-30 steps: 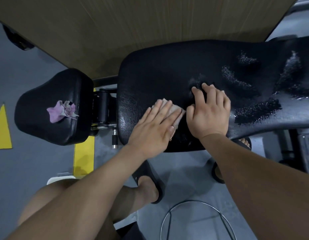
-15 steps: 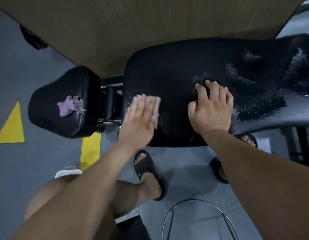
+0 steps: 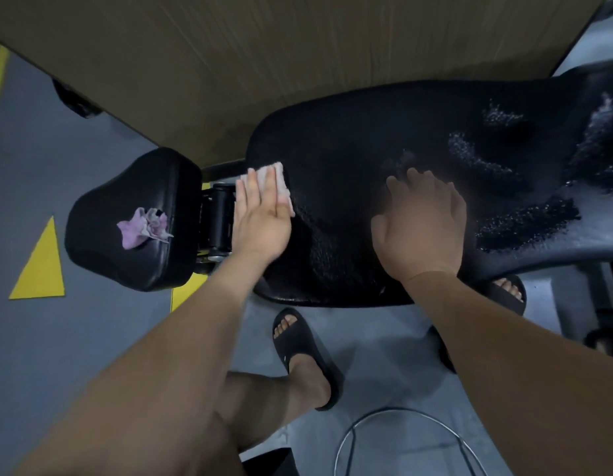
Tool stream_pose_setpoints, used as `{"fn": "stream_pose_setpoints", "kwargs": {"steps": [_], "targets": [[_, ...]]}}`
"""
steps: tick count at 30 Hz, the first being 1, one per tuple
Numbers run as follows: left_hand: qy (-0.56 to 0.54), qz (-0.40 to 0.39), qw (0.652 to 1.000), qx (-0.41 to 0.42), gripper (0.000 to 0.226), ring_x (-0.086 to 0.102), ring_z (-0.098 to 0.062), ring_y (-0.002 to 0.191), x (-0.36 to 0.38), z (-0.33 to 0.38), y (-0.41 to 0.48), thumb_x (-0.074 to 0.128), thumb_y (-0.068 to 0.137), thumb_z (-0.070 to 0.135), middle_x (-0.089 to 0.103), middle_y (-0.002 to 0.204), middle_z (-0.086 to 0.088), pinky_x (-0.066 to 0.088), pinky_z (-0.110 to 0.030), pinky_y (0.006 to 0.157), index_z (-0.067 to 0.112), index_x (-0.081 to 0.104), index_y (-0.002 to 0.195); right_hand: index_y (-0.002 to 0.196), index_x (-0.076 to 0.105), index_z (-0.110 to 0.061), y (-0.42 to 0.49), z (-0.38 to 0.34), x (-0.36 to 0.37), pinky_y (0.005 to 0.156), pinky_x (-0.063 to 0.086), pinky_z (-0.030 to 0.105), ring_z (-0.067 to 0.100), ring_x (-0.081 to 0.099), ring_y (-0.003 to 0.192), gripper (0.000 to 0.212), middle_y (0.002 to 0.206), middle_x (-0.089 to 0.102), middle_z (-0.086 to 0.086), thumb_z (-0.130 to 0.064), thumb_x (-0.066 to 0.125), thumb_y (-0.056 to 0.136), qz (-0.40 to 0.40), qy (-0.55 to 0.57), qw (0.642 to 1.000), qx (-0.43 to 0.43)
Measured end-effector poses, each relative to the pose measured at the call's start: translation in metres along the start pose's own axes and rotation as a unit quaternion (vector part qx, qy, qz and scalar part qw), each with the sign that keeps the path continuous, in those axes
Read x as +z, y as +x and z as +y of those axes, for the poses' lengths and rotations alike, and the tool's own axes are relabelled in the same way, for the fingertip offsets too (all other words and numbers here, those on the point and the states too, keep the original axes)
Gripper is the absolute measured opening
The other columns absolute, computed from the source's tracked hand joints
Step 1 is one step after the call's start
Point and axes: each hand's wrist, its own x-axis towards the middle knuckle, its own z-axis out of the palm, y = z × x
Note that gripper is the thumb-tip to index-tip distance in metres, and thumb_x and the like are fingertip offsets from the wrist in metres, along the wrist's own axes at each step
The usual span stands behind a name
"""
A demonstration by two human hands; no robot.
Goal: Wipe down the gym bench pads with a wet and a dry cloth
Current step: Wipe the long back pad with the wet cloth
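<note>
Pale cloth [image 3: 280, 180] pressed flat under left hand [image 3: 262, 218], fingers straight; right hand [image 3: 421, 228] palm-down on black pad [image 3: 332, 132], fingers relaxed.

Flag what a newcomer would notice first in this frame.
The left hand presses a pale cloth flat at the left end of the long black bench pad, while the right hand rests empty near its middle. Glistening wet streaks stand out on the pad's right part. A crumpled purple cloth lies on the small seat pad at left.
</note>
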Motion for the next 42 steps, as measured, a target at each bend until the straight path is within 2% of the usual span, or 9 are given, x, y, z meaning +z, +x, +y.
{"fn": "stream_pose_setpoints", "kwargs": {"steps": [5, 9, 12, 17, 21, 24, 31, 37, 42], "targets": [[-0.008, 0.02, 1.0, -0.009, 0.057, -0.011, -0.023, 0.156, -0.019, 0.02, 0.076, 0.014, 0.108, 0.043, -0.008, 0.17, -0.005, -0.006, -0.036, 0.126, 0.031, 0.001, 0.162, 0.14, 0.058, -0.017, 0.001, 0.0, 0.0, 0.123, 0.02, 0.048, 0.03, 0.039, 0.143, 0.053, 0.148, 0.051, 0.01, -0.033, 0.046, 0.091, 0.014, -0.001, 1.0, 0.001], [-0.058, 0.018, 0.998, -0.024, 0.055, 0.026, -0.029, 0.148, -0.039, 0.038, 0.129, 0.019, 0.103, 0.054, 0.03, 0.161, -0.002, 0.021, -0.042, 0.121, 0.041, 0.027, 0.156, 0.137, 0.061, -0.016, 0.003, 0.0, 0.003, 0.122, 0.023, 0.048, 0.031, 0.043, 0.141, 0.053, 0.146, 0.054, 0.011, -0.032, 0.049, 0.088, 0.027, -0.002, 1.0, 0.001], [-0.071, -0.038, 0.996, -0.028, 0.045, 0.053, -0.031, 0.122, -0.054, 0.05, 0.171, 0.027, 0.097, 0.048, 0.06, 0.13, -0.004, 0.04, -0.044, 0.108, 0.03, 0.059, 0.124, 0.136, 0.062, -0.016, 0.005, -0.001, 0.004, 0.122, 0.024, 0.048, 0.03, 0.044, 0.141, 0.054, 0.146, 0.055, 0.011, -0.031, 0.051, 0.085, 0.03, 0.0, 1.0, 0.002], [-0.104, -0.171, 0.98, 0.004, 0.021, 0.046, -0.019, 0.087, -0.06, 0.098, 0.215, 0.05, 0.094, 0.015, 0.053, 0.079, -0.001, 0.034, -0.029, 0.068, 0.018, 0.056, 0.075, 0.136, 0.063, -0.017, 0.007, -0.002, 0.003, 0.122, 0.025, 0.048, 0.03, 0.045, 0.141, 0.058, 0.146, 0.055, 0.011, -0.032, 0.053, 0.081, 0.019, 0.0, 1.0, 0.009], [-0.075, -0.248, 0.946, 0.193, 0.021, 0.052, -0.015, 0.082, -0.045, 0.167, 0.204, 0.053, 0.088, 0.035, 0.057, 0.077, 0.008, 0.038, -0.032, 0.075, 0.025, 0.057, 0.07, 0.138, 0.062, -0.019, 0.008, -0.001, 0.001, 0.123, 0.024, 0.047, 0.029, 0.044, 0.142, 0.062, 0.147, 0.054, 0.01, -0.035, 0.054, 0.078, -0.002, -0.013, 1.0, 0.007], [0.002, -0.217, 0.925, 0.312, 0.028, 0.059, -0.013, 0.097, -0.039, 0.205, 0.184, 0.042, 0.097, 0.044, 0.066, 0.094, 0.015, 0.043, -0.035, 0.087, 0.027, 0.064, 0.092, 0.137, 0.063, -0.019, 0.008, -0.002, 0.001, 0.122, 0.025, 0.047, 0.029, 0.045, 0.141, 0.062, 0.146, 0.055, 0.009, -0.035, 0.055, 0.078, 0.002, -0.019, 1.0, 0.004], [-0.021, -0.256, 0.932, 0.257, 0.06, 0.053, -0.017, 0.13, -0.045, 0.146, 0.221, 0.036, 0.096, 0.067, 0.061, 0.136, 0.004, 0.033, -0.036, 0.115, 0.028, 0.062, 0.133, 0.139, 0.061, -0.019, 0.007, -0.001, -0.001, 0.123, 0.025, 0.048, 0.03, 0.044, 0.142, 0.062, 0.147, 0.054, 0.01, -0.037, 0.054, 0.08, -0.021, -0.029, 0.999, 0.007], [0.011, -0.261, 0.908, 0.327, 0.026, 0.056, -0.035, 0.114, -0.033, 0.214, 0.2, 0.042, 0.097, 0.036, 0.061, 0.106, -0.01, 0.036, -0.035, 0.089, 0.019, 0.06, 0.09, 0.136, 0.064, -0.019, 0.007, -0.002, 0.004, 0.121, 0.027, 0.048, 0.03, 0.047, 0.14, 0.061, 0.145, 0.056, 0.01, -0.034, 0.057, 0.078, 0.004, -0.014, 1.0, 0.01], [0.043, -0.229, 0.884, 0.406, 0.042, 0.058, -0.012, 0.098, -0.037, 0.234, 0.181, 0.027, 0.106, 0.05, 0.063, 0.096, 0.015, 0.04, -0.034, 0.092, 0.027, 0.055, 0.084, 0.136, 0.064, -0.019, 0.008, -0.001, 0.003, 0.121, 0.027, 0.048, 0.03, 0.047, 0.14, 0.063, 0.145, 0.056, 0.01, -0.034, 0.06, 0.076, 0.007, -0.014, 1.0, 0.007]]}}
